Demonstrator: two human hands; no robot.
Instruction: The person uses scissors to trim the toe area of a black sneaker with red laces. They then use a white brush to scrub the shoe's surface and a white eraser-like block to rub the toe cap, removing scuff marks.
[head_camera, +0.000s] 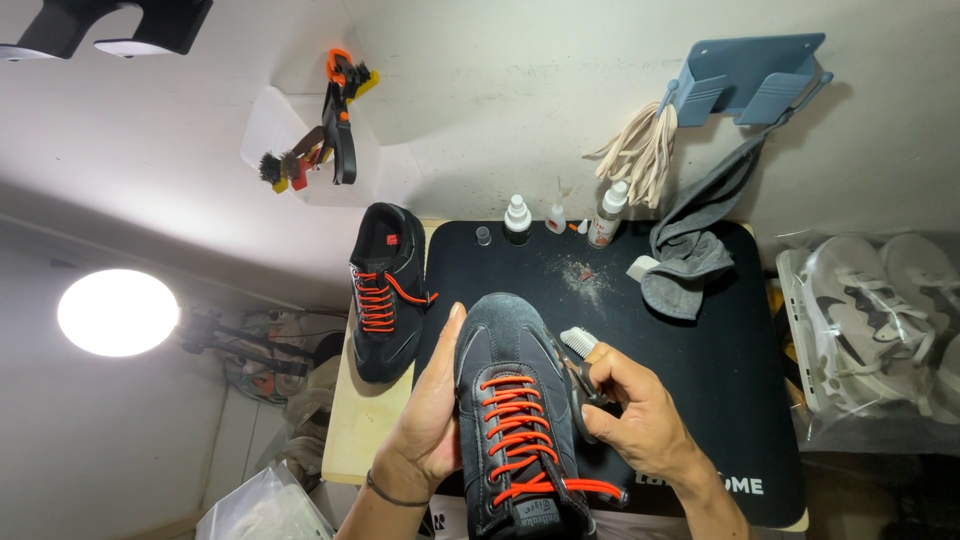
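A black sneaker with orange laces (510, 400) is held toe-away over the black mat (700, 340). My left hand (430, 410) cups its left side, fingers along the sole. My right hand (630, 410) grips a small brush with white bristles (580, 345) pressed against the shoe's right flank. The matching second sneaker (385, 290) lies on the wooden tabletop to the left of the mat, untouched.
Small bottles (517, 218) and a white-capped bottle (607, 215) stand at the mat's far edge beside a grey cloth (685, 265). Debris specks lie on the mat. Brushes hang on the wall (320, 140). A bag of white sneakers (870, 320) sits right; a bright lamp (118, 312) left.
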